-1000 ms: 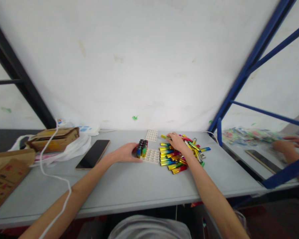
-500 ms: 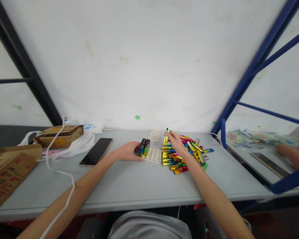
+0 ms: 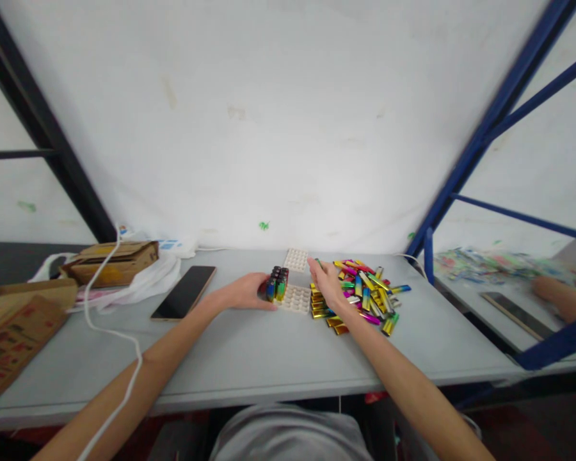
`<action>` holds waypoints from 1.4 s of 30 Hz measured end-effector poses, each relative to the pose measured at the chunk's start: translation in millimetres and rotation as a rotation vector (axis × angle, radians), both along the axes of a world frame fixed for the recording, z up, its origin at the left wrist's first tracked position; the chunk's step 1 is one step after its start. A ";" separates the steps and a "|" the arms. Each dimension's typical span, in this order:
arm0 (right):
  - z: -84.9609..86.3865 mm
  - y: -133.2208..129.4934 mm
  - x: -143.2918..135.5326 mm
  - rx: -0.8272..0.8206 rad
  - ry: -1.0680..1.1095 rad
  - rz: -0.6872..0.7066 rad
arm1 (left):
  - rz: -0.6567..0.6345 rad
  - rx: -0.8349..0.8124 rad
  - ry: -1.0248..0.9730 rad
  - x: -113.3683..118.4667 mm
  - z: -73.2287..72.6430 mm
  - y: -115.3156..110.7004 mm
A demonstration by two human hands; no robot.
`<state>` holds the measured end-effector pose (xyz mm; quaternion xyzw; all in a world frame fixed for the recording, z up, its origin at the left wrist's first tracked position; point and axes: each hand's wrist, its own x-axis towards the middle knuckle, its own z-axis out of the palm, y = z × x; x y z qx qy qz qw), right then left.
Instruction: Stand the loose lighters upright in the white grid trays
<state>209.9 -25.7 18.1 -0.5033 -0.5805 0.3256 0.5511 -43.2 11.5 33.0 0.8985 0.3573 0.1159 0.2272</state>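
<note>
My left hand (image 3: 247, 291) curls round the left end of a white holed tray (image 3: 297, 299), thumb along its near edge. Beside its fingers several shiny lighters (image 3: 278, 283), dark at the top and blue to yellow below, stand upright in rows on that tray. My right hand (image 3: 327, 282) is closed above the left side of a pile of metallic lighters (image 3: 365, 291) in gold, pink, blue and green. Between its fingertips pokes the green end of a lighter (image 3: 318, 262); the rest of it is hidden by the hand.
A second holed tray (image 3: 296, 259) lies near the wall. To the left are a phone (image 3: 185, 292), a white plastic bag (image 3: 168, 275), cardboard boxes (image 3: 120, 262) and a white cable (image 3: 137, 346). Blue metal framing (image 3: 461, 166) borders the right; another person's arm (image 3: 557, 298) shows beyond it.
My right hand has moved slightly left and turned, carrying a lighter that stood upright in its fingers before. My left hand stays put.
</note>
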 end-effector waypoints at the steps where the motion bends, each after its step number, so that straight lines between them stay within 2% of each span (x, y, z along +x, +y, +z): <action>1: -1.4 0.2 -0.4 0.012 -0.035 -0.025 | -0.001 0.002 -0.005 0.1 0.5 -0.2; 9: -6.3 0.9 -2.0 0.032 -0.160 -0.071 | 0.008 0.028 0.026 -0.6 0.2 0.4; 15: 12.5 -16.9 -1.3 0.110 -0.270 0.125 | -0.003 0.038 0.000 0.0 -0.1 -0.8; 19: 22.5 -29.6 -5.0 0.310 -0.566 0.168 | 0.035 0.017 0.027 0.6 0.6 -1.8; 23: 18.0 -31.9 -10.9 0.308 -0.734 0.208 | 0.010 0.021 0.009 0.4 0.2 -1.2; 27: 10.5 -30.1 -14.3 0.287 -0.702 0.213 | 0.023 0.035 0.029 0.2 -0.2 -1.4; 33: 3.0 -29.4 -19.1 0.262 -0.711 0.330 | 0.031 0.019 0.021 0.2 0.8 -3.6; 38: 0.1 -30.1 -30.9 0.301 -0.939 0.217 | 0.018 0.030 0.025 -0.2 1.1 -3.2; 42: 4.7 -25.1 -23.7 0.283 -0.981 0.248 | 0.012 0.058 0.033 -1.0 -0.6 -0.6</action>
